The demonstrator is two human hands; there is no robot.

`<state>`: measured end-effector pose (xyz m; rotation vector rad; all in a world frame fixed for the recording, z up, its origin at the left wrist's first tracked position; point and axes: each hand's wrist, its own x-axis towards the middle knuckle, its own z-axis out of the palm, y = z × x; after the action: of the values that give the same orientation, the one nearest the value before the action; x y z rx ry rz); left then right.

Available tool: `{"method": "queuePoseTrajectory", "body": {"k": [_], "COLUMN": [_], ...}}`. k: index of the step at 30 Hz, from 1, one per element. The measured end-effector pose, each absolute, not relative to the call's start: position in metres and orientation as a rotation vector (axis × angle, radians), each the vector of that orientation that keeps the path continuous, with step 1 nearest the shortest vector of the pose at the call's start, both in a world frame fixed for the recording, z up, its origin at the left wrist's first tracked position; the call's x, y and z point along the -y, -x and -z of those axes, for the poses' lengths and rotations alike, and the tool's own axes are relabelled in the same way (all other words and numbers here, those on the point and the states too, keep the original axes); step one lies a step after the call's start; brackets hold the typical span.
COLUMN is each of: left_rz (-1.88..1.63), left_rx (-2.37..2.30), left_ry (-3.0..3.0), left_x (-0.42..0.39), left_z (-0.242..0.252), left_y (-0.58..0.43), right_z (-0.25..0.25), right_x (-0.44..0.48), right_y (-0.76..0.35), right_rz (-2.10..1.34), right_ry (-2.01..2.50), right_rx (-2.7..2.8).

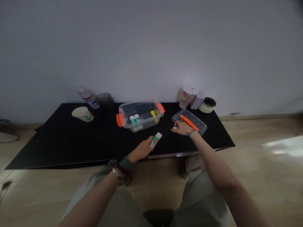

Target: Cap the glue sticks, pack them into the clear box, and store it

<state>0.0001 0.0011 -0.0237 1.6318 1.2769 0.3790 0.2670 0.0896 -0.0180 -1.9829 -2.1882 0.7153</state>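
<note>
So, left to right: the clear plastic box (pixel 148 124) looks light and slightly bendy; I'd lift it by both orange latches (pixel 120 120). Two green-and-white tubes (pixel 134 119) and a yellow one (pixel 153 113) sit inside. Just in front of it, my left hand (pixel 142 149) has its fingers clamped round a green-and-white glue stick (pixel 155 140). Probably light, stiff and smooth enough to roll, so mid-barrel's the spot. Right hand (pixel 181 128) has fingertips pinched on a small white piece (pixel 175 127), can't tell what, beside the thin clear lid (pixel 186 113).
</note>
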Motion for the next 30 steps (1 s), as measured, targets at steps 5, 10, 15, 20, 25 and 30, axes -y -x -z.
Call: {"method": "queuePoseTrajectory", "body": {"k": [5, 10, 15, 20, 25, 30], "left_rz": [0.055, 0.059, 0.012, -0.043, -0.121, -0.226], "left_rx": [-1.749, -1.86, -1.916, -1.912, -1.839, -1.826], "left_ry": [-2.04, -2.093, -2.101, -2.197, -2.374, -2.372], "left_x": [-0.043, -0.064, -0.08, -0.089, -0.082, -0.066], "left_z": [0.045, 0.052, 0.059, 0.068, 0.076, 0.069], "left_y": [0.0, 0.0, -0.004, -0.007, -0.009, -0.01], "right_z": [0.053, 0.045, 0.004, -0.034, -0.019, 0.009], "right_x": [-0.102, -0.112, -0.124, -0.158, -0.212, -0.244], "right_y": [-0.239, -0.243, -0.23, -0.165, -0.095, -0.073], "right_rz": [-0.705, -0.452, -0.151, -0.113, -0.336, -0.539], "right_ry": [2.185, 2.209, 1.86, 1.436, 1.62, 1.735], "right_rx": [2.397, 2.236, 1.975, 2.214, 2.608, 2.624]}}
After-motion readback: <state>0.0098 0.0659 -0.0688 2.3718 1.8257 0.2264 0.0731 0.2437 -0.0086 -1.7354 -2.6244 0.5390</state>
